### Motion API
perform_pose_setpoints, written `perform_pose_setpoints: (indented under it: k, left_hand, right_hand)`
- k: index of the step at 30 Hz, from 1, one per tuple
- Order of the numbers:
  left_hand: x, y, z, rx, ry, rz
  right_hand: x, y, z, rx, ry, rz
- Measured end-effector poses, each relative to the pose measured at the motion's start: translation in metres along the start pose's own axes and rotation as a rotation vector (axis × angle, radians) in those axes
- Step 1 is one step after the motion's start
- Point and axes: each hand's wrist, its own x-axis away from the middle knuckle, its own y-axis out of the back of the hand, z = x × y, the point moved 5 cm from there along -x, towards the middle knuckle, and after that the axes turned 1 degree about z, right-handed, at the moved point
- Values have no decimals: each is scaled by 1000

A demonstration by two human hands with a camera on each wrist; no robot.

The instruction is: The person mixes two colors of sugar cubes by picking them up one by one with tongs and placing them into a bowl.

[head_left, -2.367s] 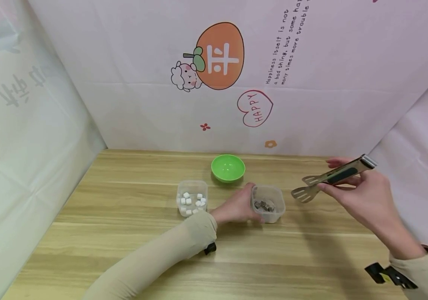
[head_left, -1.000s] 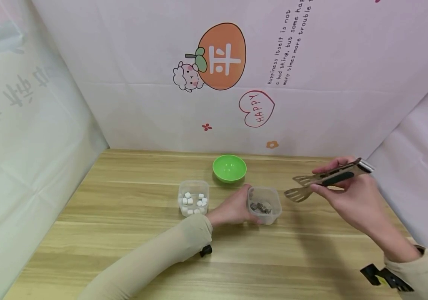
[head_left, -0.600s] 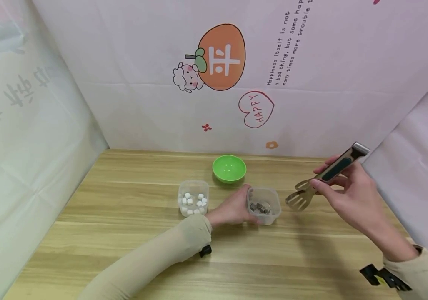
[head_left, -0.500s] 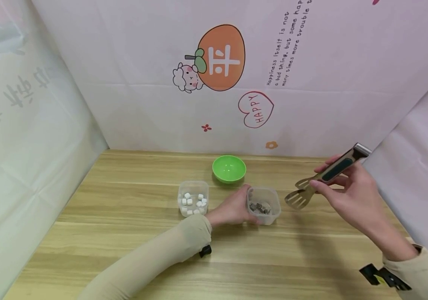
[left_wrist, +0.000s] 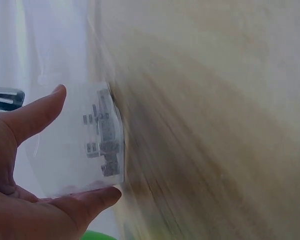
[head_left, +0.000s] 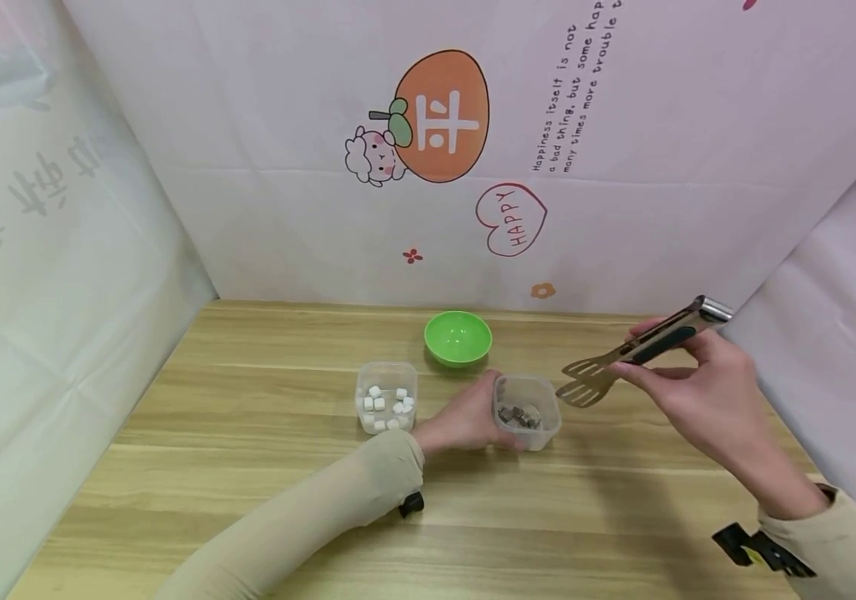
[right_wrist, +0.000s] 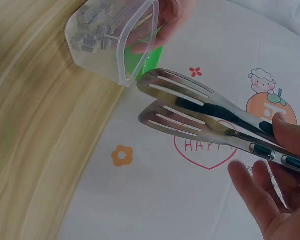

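Observation:
In the head view my left hand [head_left: 465,417] grips a clear plastic container [head_left: 543,435] from its left side, thumb and fingers on opposite walls. Several dark grey cubes [head_left: 519,417] lie at its bottom. My right hand [head_left: 713,400] holds metal tongs [head_left: 638,350] with slotted heads and dark green grip inserts. The heads are slightly apart with nothing between them, close to the container's right rim. In the right wrist view, the tongs [right_wrist: 190,107] point toward the container's opening. The left wrist view shows the cubes [left_wrist: 107,140] through the container's wall.
A green bowl [head_left: 458,357] stands behind the container, near the back edge of the wooden table [head_left: 285,475]. Left of my left hand sits a second clear container [head_left: 386,371] with several white cubes [head_left: 375,403]. A printed white cloth [head_left: 285,233] hangs behind the table.
The container has shifted slightly left in my left hand. My right hand has brought the tongs leftward to the container's rim, and they have turned and tilted along the way.

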Motion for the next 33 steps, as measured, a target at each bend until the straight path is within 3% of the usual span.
perform_pose_setpoints:
  k: [15,33]
  left_hand:
    - [4,1,4,54,-15,-22]
    - [13,7,5,108,57,-63]
  right_hand:
    - [-5,-12,7,-128,56,-17]
    - [-4,-33,2,-58,-5,25]
